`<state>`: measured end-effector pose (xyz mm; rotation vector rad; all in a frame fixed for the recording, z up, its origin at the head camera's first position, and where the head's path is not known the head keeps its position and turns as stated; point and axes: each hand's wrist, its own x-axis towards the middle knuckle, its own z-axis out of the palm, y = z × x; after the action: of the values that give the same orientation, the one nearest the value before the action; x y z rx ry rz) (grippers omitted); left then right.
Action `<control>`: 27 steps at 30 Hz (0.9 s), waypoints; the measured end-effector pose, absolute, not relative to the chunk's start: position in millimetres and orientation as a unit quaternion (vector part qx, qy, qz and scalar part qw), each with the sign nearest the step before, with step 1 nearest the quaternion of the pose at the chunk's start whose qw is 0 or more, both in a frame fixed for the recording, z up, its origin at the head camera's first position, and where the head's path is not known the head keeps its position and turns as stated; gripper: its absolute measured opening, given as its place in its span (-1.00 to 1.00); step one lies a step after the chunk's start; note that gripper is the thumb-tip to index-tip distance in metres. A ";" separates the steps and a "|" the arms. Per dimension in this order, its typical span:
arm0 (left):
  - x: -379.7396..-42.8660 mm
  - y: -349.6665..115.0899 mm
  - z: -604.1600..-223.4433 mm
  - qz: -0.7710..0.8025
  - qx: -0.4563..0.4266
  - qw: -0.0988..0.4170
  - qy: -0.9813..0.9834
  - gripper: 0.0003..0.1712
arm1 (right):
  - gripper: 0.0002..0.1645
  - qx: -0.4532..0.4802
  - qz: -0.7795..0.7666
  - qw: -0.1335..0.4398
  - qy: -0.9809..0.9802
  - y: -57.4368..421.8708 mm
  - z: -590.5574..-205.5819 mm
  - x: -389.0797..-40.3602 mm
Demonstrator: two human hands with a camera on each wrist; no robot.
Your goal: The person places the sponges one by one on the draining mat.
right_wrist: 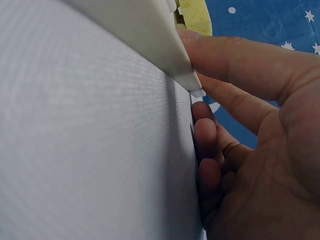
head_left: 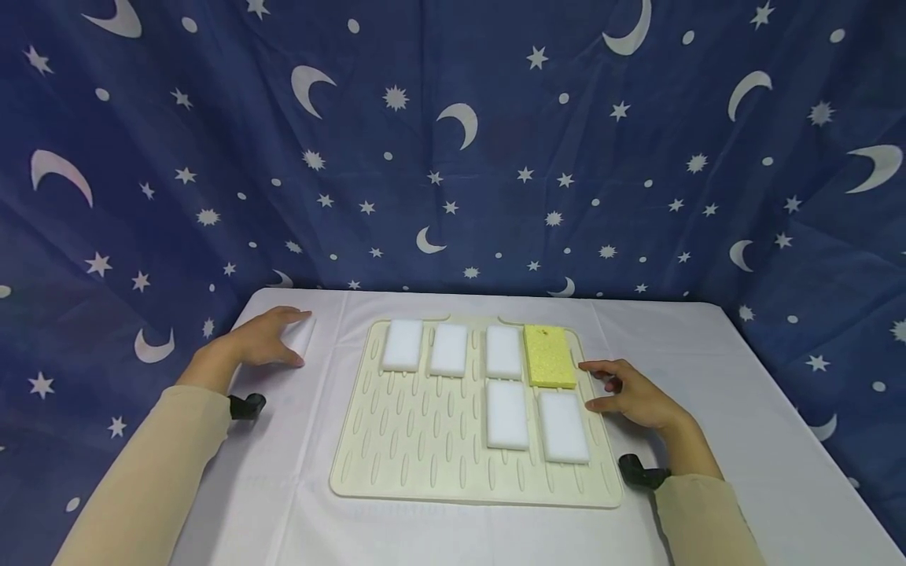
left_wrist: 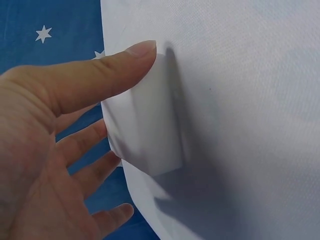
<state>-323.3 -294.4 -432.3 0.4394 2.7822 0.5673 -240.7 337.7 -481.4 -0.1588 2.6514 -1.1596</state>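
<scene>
My left hand (head_left: pixel 263 339) is at the table's far left corner, thumb and index finger around a white sponge block (head_left: pixel 300 336). In the left wrist view the thumb passes over one end of this block (left_wrist: pixel 159 120), and the other fingers are spread; whether they touch it I cannot tell. A cream ridged mat (head_left: pixel 425 475) bears a yellow sponge (head_left: pixel 550 358) and several white sponge blocks (head_left: pixel 506 415). My right hand (head_left: pixel 632 395) rests at the mat's right edge, its thumb and index finger against the rim (right_wrist: pixel 165 50) and the other fingers loosely bent.
White cloth covers the table (head_left: pixel 396 534). Behind it hangs a dark blue curtain (head_left: pixel 495 228) with moons and stars. The upper sponges form a row along the mat's far side; two white blocks lie nearer, on its right half.
</scene>
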 end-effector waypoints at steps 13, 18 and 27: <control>-314.2 -289.2 -424.7 0.184 0.147 0.113 0.965 0.19 | -0.09 -0.051 -0.401 0.123 0.906 337.0 -483.3 -241.4; -308.6 -286.9 -423.5 0.184 0.143 0.103 0.967 0.20 | -0.09 -0.052 -0.400 0.122 0.907 337.3 -483.7 -242.0; -298.3 -280.0 -420.0 0.196 0.161 0.094 0.963 0.16 | -0.09 -0.055 -0.396 0.121 0.909 337.9 -483.6 -242.4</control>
<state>-298.3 -280.0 -420.0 0.4788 2.8551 0.5809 -242.4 337.9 -483.6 -0.1594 2.6539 -1.1566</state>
